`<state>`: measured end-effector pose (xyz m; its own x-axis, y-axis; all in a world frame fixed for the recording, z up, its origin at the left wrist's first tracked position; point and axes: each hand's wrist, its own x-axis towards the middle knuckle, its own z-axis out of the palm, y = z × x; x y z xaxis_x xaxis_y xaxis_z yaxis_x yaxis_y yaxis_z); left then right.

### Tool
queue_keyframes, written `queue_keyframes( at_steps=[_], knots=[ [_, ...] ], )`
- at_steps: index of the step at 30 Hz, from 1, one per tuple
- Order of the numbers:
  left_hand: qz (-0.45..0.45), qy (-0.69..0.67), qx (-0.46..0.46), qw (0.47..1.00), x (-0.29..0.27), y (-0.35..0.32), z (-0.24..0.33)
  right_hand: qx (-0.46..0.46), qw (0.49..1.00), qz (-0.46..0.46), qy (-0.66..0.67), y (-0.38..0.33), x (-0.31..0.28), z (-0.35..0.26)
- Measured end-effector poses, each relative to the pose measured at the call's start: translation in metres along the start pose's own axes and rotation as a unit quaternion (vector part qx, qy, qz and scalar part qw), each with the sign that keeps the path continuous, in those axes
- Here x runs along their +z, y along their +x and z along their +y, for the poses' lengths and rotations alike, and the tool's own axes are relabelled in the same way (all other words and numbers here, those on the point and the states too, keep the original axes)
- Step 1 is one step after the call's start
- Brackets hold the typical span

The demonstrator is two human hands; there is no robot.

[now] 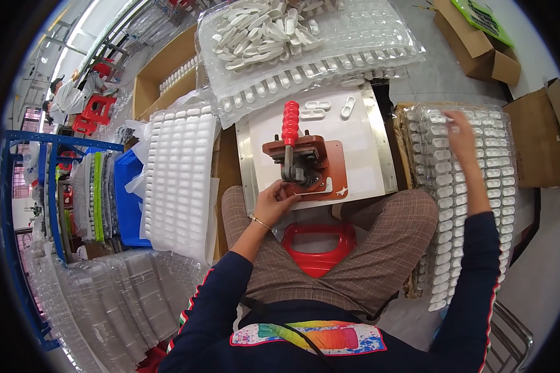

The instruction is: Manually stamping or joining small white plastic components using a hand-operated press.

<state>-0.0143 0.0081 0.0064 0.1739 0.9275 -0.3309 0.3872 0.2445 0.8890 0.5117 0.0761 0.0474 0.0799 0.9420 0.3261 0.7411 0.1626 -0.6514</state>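
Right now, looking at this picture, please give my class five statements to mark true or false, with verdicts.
1. The press has a red handle grip. True.
2. The left hand is on that grip. False: it is lower, at the press's base.
3. The right hand is at the trays on the right. True.
4. The heaped white pieces lie on the floor. False: they lie on a clear tray.
5. The bracelet is on the right wrist. False: left wrist.

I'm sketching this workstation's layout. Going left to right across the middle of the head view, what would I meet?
Blue rack, blue bin, white moulded tray, red-handled press, clear trays of white pieces, brown cardboard box.
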Motion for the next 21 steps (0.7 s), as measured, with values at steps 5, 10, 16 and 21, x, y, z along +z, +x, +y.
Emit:
queue_keyframes(
  at_steps=[5, 10, 16, 21],
  knots=[
    [-0.002, 0.038, 0.050, 0.998, 0.004, 0.004, -0.004, -0.110, 0.983, -0.128, -0.078, 0.042, 0.120, -0.106],
    [-0.016, 0.048, 0.066, 0.997, -0.002, 0.000, -0.001, 0.209, 0.969, -0.079, -0.106, 0.059, 0.186, -0.149],
    [-0.022, 0.070, 0.094, 0.993, -0.004, 0.003, -0.006, 0.134, 0.966, -0.093, -0.201, 0.045, 0.208, -0.128],
    [0.003, 0.046, 0.142, 0.989, 0.000, 0.008, -0.010, 0.151, 0.987, -0.049, 0.034, 0.001, 0.180, -0.087]
  ],
)
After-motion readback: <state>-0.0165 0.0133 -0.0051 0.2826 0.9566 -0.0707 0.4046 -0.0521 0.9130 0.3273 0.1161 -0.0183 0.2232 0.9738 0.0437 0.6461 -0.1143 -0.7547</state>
